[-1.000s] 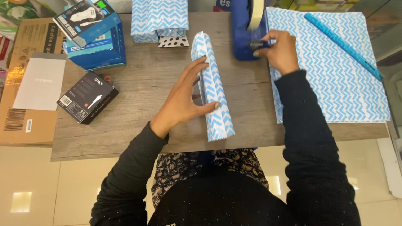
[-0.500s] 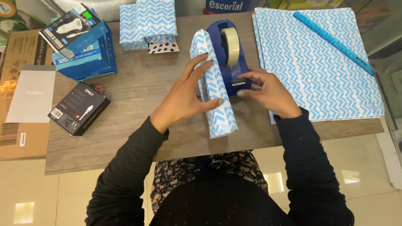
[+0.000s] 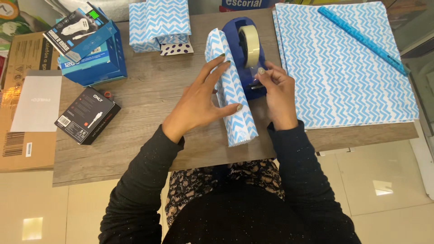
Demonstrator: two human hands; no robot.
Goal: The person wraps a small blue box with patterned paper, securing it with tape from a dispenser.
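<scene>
Head view: left hand (image 3: 199, 101) spread flat, pinning the wrapped parcel (image 3: 231, 90); right hand (image 3: 276, 92) pinches tape at the dispenser (image 3: 246, 54), two o'clock. I'd pull slowly, keeping the seam pressed.

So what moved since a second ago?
The right hand slid the blue tape dispenser from the table's far edge over beside the wrapped parcel and now pinches the tape end. The left hand kept pressing the parcel; the ruler stayed.
</scene>
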